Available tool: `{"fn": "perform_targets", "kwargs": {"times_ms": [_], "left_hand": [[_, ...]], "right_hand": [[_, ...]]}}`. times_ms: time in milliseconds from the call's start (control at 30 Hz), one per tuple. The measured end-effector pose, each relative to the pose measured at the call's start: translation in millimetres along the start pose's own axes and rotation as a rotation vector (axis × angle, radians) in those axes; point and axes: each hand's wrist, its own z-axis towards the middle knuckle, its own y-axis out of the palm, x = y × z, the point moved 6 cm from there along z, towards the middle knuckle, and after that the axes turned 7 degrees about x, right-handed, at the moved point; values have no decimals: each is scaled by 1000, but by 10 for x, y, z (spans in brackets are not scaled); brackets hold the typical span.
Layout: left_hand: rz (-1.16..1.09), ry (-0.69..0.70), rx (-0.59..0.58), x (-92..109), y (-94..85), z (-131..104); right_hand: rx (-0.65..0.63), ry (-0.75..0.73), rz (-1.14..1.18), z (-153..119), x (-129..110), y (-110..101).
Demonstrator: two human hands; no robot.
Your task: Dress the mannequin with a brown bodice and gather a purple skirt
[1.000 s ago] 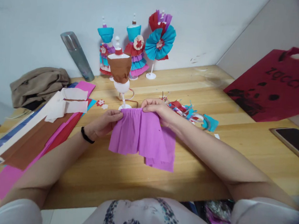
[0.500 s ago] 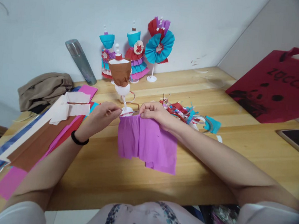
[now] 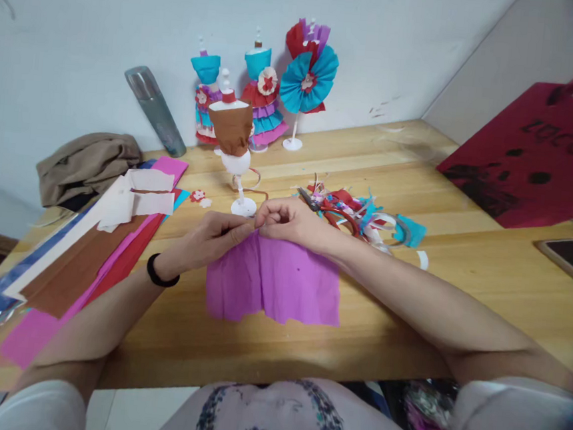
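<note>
A sheet of purple crepe paper (image 3: 295, 286) hangs from my fingers over the front of the table, gathered into folds along its top edge. My left hand (image 3: 214, 239) pinches that top edge near its middle. My right hand (image 3: 290, 222) is closed on the same edge, its fingertips against those of the left. Just behind my hands stands a small white mannequin (image 3: 235, 164) with a brown paper top (image 3: 231, 126) and a red neck band. Its round base shows beyond my fingers.
Stacked coloured paper (image 3: 82, 257) and a brown cloth (image 3: 90, 164) lie at the left. Scissors (image 3: 308, 199) rest among paper scraps (image 3: 361, 215) and tape rolls at the right. Dressed mannequins (image 3: 266, 99) and a spray can (image 3: 155, 110) stand by the wall. A red bag (image 3: 527, 156) and phone (image 3: 571, 260) are far right.
My left hand has moved right and come together with my right hand at the gathered edge. The purple paper now spreads further left beneath my left hand.
</note>
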Motion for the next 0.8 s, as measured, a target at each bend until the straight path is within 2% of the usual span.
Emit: {"fn": "perform_targets", "kwargs": {"times_ms": [233, 433, 600, 700, 800], "left_hand": [[51, 12, -105, 25, 22, -33], [-32, -3, -149, -92, 70, -21], [-166, -77, -93, -203, 112, -77], [-242, -116, -47, -262, 130, -144], [-212, -128, -47, -310, 155, -206]], "right_hand": [[-63, -53, -11, -2, 13, 81], [-116, -56, -73, -1, 51, 89], [-156, -47, -49, -6, 53, 77], [-182, -2, 80, -15, 74, 92], [-183, 76, 184, -28, 129, 117]]}}
